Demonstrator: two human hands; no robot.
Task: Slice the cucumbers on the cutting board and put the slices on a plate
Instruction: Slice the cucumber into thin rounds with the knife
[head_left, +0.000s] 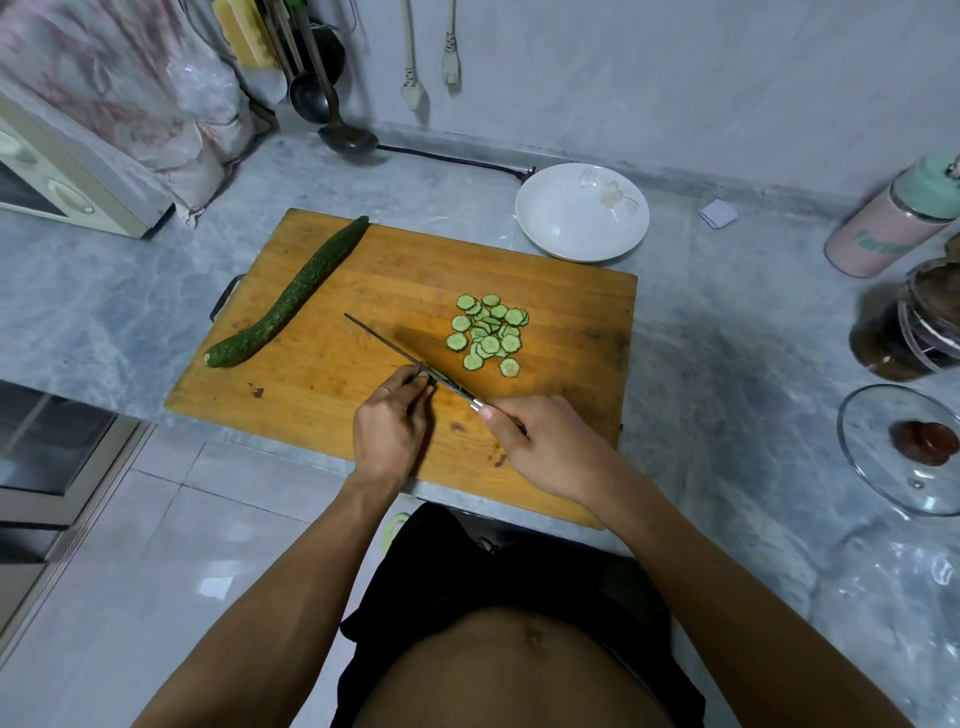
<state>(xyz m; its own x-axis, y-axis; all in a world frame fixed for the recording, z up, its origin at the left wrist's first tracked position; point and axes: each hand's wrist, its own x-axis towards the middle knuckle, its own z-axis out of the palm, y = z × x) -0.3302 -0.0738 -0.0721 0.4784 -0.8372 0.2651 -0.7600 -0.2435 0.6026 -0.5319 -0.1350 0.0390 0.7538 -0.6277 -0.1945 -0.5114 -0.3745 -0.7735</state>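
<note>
Cucumber slices (487, 332) lie heaped, thin, pale-centred, dark-rimmed.

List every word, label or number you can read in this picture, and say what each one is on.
Pink flask: green lettering on its side, too blurred to read.
Small white paper by the wall: no writing can be made out.
Nothing else shows any text.

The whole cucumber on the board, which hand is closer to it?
Left. The left hand sits near the board's middle, to the right of the whole cucumber, its fingers at the knife. The right hand grips the knife handle farther right.
</note>
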